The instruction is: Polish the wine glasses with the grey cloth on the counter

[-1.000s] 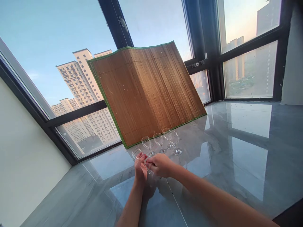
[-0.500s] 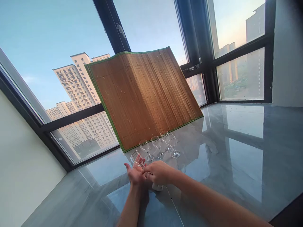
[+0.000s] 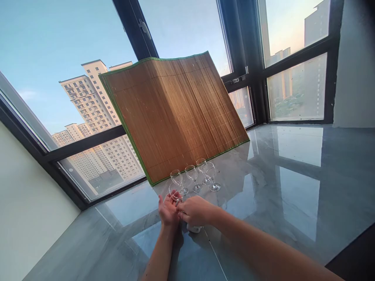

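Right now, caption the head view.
Right hand holds a stemmed glass against the open left hand, over a marble counter beside four glasses and a bamboo mat.

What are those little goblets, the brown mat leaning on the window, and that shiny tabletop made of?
The held goblet and the standing goblets look like clear glass: see-through, with bright glints on the rims. The mat seems to be thin bamboo-like slats, matt brown with green edging. The tabletop looks like polished grey stone or a stone-look slab: it is veined and mirrors the windows.
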`<state>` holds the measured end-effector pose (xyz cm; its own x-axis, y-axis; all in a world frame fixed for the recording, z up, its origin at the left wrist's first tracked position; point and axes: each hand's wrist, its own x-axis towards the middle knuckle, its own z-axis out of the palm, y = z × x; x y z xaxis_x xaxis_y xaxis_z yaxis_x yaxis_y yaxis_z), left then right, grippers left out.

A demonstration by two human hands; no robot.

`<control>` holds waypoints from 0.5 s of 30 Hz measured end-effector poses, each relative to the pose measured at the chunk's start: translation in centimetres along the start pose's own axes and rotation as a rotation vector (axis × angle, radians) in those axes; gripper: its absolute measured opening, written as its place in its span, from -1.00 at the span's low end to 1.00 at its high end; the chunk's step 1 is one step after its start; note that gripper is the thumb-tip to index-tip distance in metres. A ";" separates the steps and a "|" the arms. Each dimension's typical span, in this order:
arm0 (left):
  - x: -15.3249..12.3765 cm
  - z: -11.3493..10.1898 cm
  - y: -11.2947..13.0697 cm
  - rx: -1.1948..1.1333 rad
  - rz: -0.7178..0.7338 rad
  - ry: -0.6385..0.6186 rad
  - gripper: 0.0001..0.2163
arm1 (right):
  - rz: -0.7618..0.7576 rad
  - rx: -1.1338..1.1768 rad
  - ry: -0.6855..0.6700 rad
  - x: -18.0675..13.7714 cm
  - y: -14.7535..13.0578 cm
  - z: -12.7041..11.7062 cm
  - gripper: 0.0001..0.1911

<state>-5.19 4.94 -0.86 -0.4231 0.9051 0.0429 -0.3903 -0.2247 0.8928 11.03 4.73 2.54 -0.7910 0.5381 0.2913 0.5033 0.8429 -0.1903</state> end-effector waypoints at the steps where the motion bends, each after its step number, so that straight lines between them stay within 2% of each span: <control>1: 0.2 -0.1 0.0 0.029 0.042 0.047 -0.46 | 0.007 -0.001 -0.007 0.1 0.0 0.1 -0.68; 5: 0.9 -0.7 -0.2 0.192 0.216 0.218 -0.55 | 0.063 -0.006 -0.018 0.3 -0.1 0.3 -0.69; 8: 0.9 -1.1 -0.3 0.367 0.315 0.288 -0.63 | 0.141 -0.006 0.002 0.1 -0.2 0.1 -0.69; 11: 0.4 -1.3 -0.5 0.532 0.387 0.312 -0.70 | 0.235 -0.012 0.020 -0.1 -0.3 -0.2 -0.68; 15: 0.3 -1.3 -1.0 0.669 0.431 0.280 -0.74 | 0.342 -0.030 0.025 -0.2 -0.1 -0.4 -0.70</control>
<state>-6.04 4.94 -2.30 -0.6455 0.6462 0.4071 0.3815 -0.1890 0.9048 11.30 4.51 2.90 -0.5664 0.7889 0.2384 0.7480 0.6135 -0.2532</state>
